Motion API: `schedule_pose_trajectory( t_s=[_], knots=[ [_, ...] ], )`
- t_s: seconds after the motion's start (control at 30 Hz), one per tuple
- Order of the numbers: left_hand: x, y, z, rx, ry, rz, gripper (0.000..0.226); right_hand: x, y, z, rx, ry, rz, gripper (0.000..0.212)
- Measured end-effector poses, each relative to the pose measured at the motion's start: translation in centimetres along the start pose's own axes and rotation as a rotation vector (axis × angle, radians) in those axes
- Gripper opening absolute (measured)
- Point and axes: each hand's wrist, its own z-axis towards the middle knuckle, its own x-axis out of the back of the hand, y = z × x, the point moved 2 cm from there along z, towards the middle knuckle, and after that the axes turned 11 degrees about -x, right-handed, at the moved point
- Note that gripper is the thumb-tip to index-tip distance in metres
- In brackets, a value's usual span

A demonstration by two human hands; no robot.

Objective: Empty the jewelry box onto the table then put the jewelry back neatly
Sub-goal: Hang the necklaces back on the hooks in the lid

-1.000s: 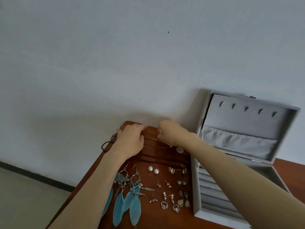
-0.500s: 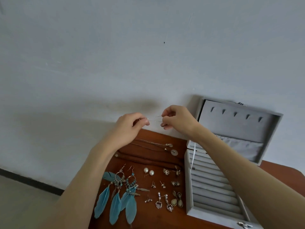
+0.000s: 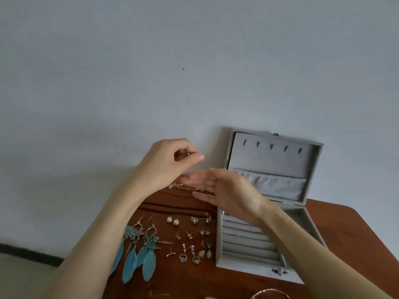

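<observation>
Below the left hand [image 3: 166,167], on the brown bench [image 3: 336,221], a pair of blue feather earrings [image 3: 138,253] is laid out with the feathers trailing toward the viewer. The left hand is raised above the far bench edge with thumb and forefinger pinched on a fine necklace chain [image 3: 183,186]; the chain is seen only as a faint thread dropping from the pinch, with a small silvery bunch just below the wrist. It is judged to be very light, limp and prone to tangling, so it is best held near its ends or clasp and kept taut, never bunched. Its long axis appears to run steeply down from the pinch, then across toward the right hand [image 3: 228,195], though blur leaves the far end uncertain. Beneath both hands, small studs, two pearl studs [image 3: 173,221] and drop earrings [image 3: 206,252] are set in rows, apart from each other. The right hand is spread open, palm turned leftward, fingers extended under the chain; whether the chain is touched cannot be told. Right of this hand the grey jewelry box [image 3: 254,264] stands open, its ring rolls bare, and the lid hooks [image 3: 271,146] are unoccupied and would suit the chain.
</observation>
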Motion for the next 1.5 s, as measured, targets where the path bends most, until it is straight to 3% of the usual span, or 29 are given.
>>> schedule_pose_trajectory(
  t_s=[0.2, 0.33, 0.43, 0.67, 0.9, 1.07, 1.3, 1.5],
  knots=[
    [-0.8, 2.5, 0.3, 0.005, -0.094, -0.060, 0.012, 1.7, 0.1, -3.6, 0.086, 0.117, -0.104, 0.031],
    [-2.5, 4.0, 1.0, -0.029, -0.104, -0.046, 0.013, 2.0, -0.1, -5.1, 0.137, 0.033, -0.034, 0.025],
    [-3.4, 4.4, 1.4, -0.025, -0.092, -0.036, 0.010, 2.5, -0.2, -6.1, 0.170, 0.065, 0.020, 0.025],
    [-5.1, 4.8, 2.2, -0.004, -0.185, 0.071, 0.012, 6.1, -1.1, -8.1, 0.179, 0.462, -0.181, 0.022],
    [-7.9, 4.2, 5.5, 0.048, -0.025, 0.107, 0.014, 8.2, -3.4, -6.4, 0.179, 0.830, -0.512, 0.023],
    [-10.0, 2.7, 7.5, 0.022, 0.165, 0.216, 0.031, 9.1, -4.9, -3.9, 0.218, 1.075, -0.691, 0.043],
    [-11.5, 1.5, 9.1, 0.125, 0.263, 0.255, 0.041, 9.6, -5.8, -2.0, 0.171, 1.190, -0.606, 0.053],
    [-12.1, 0.6, 8.5, 0.322, 0.170, 0.184, 0.037, 10.0, -3.4, -1.7, 0.049, 1.117, -0.367, 0.043]
  ],
)
